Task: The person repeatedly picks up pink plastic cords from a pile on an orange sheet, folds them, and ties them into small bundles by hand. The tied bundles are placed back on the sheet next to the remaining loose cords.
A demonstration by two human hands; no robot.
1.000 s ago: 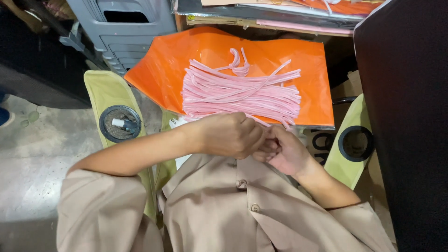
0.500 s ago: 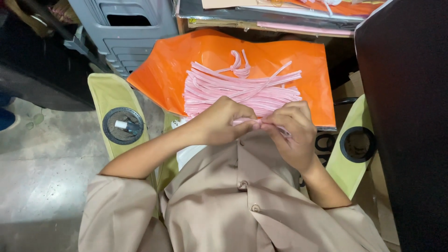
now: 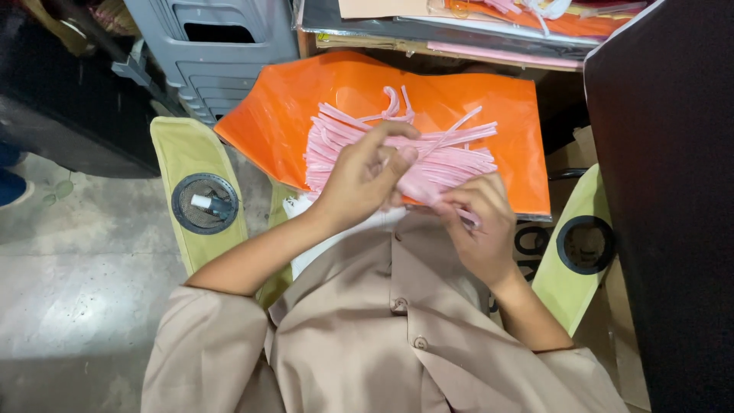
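Observation:
A pile of thin pink strips (image 3: 428, 145) lies on an orange plastic sheet (image 3: 306, 99) in front of me. My left hand (image 3: 363, 176) rests on the near edge of the pile, its fingers pinching one pink strip. My right hand (image 3: 478, 222) holds the other end of that strip just below the sheet's near edge. The strip runs between the two hands and is partly hidden by the fingers. My beige shirt (image 3: 390, 344) fills the lower part of the view.
I sit in a yellow-green chair; its left armrest (image 3: 191, 164) has a round cup holder with a small object, and the right armrest (image 3: 577, 252) has a black ring. A grey plastic crate (image 3: 214, 46) stands at the back left, a dark panel (image 3: 673, 191) on the right, stacked sheets behind.
Both hands have moved up from my lap toward the pile. The left hand now reaches onto the pink strips, and the hands have drawn apart with a strip between them.

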